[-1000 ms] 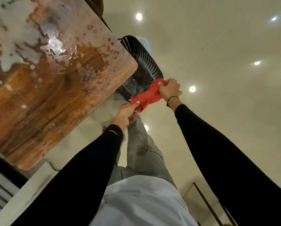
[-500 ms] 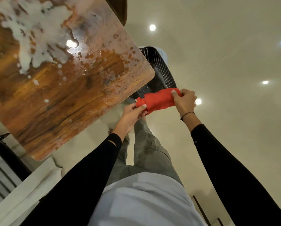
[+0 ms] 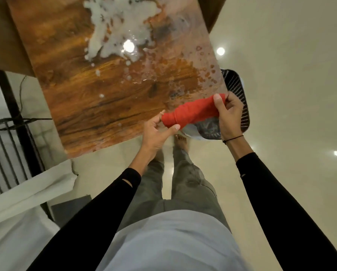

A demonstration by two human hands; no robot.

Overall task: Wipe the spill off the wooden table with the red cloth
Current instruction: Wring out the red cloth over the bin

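A red cloth (image 3: pixel 191 114), rolled into a tube, hangs in the air over the near right corner of the wooden table (image 3: pixel 97 102). My left hand (image 3: pixel 157 132) pinches its left end and my right hand (image 3: pixel 229 116) grips its right end. White foamy spill (image 3: pixel 117 30) covers the far middle of the tabletop, with a thinner wet film and droplets (image 3: pixel 183 71) spreading to the right edge. The cloth does not touch the table.
A black slotted basket (image 3: pixel 240 102) stands on the glossy floor just right of the table, partly behind my right hand. A black metal rack (image 3: pixel 9 137) and white fabric (image 3: pixel 27 194) are at the left. My legs and bare foot are below the table's edge.
Both hands have lifted the red cloth from over the basket up and left to the table's near right corner. The view has swung to show more of the tabletop.
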